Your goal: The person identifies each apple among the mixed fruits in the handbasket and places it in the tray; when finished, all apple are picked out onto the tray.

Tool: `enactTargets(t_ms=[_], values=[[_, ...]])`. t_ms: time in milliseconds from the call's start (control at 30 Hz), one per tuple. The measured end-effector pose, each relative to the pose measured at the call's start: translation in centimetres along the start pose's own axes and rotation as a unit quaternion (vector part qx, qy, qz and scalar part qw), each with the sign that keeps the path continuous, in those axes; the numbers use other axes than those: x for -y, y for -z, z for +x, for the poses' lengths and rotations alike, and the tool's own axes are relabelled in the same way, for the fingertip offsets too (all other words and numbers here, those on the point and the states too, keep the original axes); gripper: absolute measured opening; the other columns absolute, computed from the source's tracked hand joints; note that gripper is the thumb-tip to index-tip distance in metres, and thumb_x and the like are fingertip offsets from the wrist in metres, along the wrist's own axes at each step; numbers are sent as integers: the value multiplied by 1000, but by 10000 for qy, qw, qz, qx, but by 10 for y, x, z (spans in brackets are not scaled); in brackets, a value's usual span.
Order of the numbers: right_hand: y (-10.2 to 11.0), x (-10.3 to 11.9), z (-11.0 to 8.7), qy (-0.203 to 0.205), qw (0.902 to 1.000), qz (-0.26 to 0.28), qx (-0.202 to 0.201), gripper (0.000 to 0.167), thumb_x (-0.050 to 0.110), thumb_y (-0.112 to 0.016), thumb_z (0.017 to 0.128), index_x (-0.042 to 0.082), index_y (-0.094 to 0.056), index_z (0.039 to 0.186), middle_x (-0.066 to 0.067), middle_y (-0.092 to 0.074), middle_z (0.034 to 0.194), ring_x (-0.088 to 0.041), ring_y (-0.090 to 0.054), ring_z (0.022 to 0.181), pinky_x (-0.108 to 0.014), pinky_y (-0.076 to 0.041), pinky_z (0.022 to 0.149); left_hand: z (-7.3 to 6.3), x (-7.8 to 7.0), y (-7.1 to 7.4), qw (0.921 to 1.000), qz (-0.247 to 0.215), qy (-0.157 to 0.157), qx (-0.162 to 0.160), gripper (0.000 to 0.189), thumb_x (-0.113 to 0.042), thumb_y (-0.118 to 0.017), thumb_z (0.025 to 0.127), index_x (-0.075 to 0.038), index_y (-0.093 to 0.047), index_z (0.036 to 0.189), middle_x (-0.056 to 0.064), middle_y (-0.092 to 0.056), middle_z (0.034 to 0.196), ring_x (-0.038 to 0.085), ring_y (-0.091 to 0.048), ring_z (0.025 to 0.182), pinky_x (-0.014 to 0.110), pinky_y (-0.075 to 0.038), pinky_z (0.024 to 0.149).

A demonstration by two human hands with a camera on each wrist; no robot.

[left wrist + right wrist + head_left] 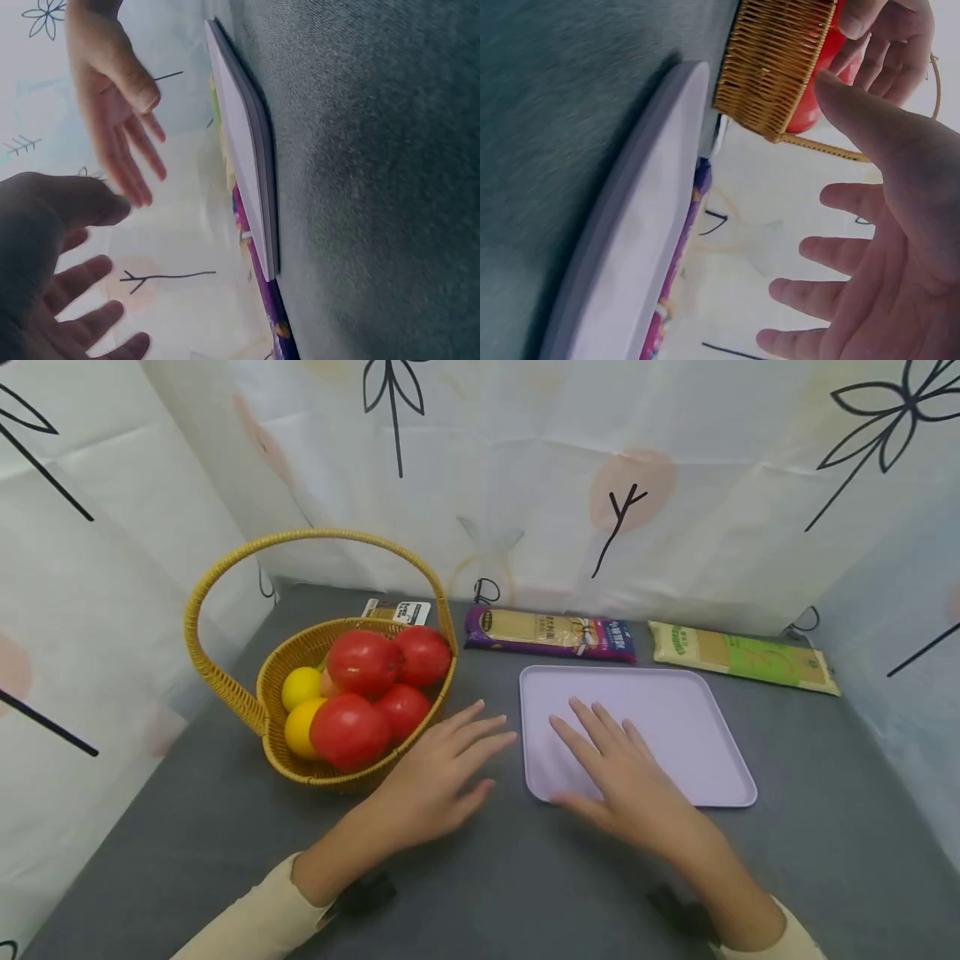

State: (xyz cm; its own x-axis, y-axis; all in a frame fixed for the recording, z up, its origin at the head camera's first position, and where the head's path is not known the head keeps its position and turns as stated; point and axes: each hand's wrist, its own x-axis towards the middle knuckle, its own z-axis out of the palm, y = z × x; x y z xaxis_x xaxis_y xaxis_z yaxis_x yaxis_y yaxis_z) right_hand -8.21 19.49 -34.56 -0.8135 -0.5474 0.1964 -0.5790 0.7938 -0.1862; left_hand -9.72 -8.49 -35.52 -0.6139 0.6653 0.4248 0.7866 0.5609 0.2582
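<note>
My left hand (438, 777) hovers just right of a yellow wicker basket (322, 781), its fingers spread and holding nothing. Inside the basket lie several red tomato-like pieces (351, 732) and yellow round fruits (302, 686); what lies beneath them is hidden. Over the near left part of a pale lilac tray (697, 735) my right hand (630, 785) is held, fingers extended, with nothing in it. In the left wrist view both hands appear above the table, apart from each other. The right wrist view shows the right palm (900, 277) facing the basket side.
Behind the tray lie a purple noodle packet (551, 633) and a green-and-yellow packet (746, 656). A small labelled packet (397, 611) is partly hidden behind the basket. The basket's tall handle (322, 534) arches upward. Patterned white cloth (525, 485) encloses the grey table (525, 893).
</note>
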Motion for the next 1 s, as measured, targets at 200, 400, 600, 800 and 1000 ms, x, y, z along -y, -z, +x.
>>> enactTargets(t_ms=[200,400,600,800,1000], values=[[3,6,15,390,9980,119,-493,84,42,-81,84,10,-44,152,-20,-35,157,-44,-34,141,-65,-31,108,-8,0,7,9950,-325,-169,-928,59,-12,-83,79,-11,-63,134,6,-60,138,24,-44,139,46,-37,111],[5,13,29,706,9943,200,-767,84,40,-83,82,8,-47,150,-18,-35,157,-39,-34,143,-60,-32,110,-13,1,18,9833,-510,-488,-1680,52,-7,-81,78,-8,-67,128,7,-65,131,26,-53,130,42,-41,108],[6,24,46,964,9908,329,-893,86,41,-86,79,9,-47,150,-15,-34,159,-33,-34,144,-56,-35,110,-17,1,32,9593,-557,-870,-2627,28,-17,-62,96,-2,-71,118,12,-69,120,31,-63,115,37,-45,104],[6,39,63,1343,9847,390,-1040,84,38,-86,79,8,-49,148,-16,-35,158,-33,-36,143,-52,-35,111,-27,5,48,9385,-295,-1046,-3278,26,-17,-60,99,4,-73,105,19,-70,110,35,-66,101,31,-46,102],[5,53,77,1593,9792,454,-1173,80,36,-86,80,8,-51,146,-17,-37,157,-33,-37,142,-52,-36,110,-33,17,54,8868,-152,-1241,-4450,23,-15,-67,93,7,-74,90,22,-72,92,37,-68,83,33,-52,93]])
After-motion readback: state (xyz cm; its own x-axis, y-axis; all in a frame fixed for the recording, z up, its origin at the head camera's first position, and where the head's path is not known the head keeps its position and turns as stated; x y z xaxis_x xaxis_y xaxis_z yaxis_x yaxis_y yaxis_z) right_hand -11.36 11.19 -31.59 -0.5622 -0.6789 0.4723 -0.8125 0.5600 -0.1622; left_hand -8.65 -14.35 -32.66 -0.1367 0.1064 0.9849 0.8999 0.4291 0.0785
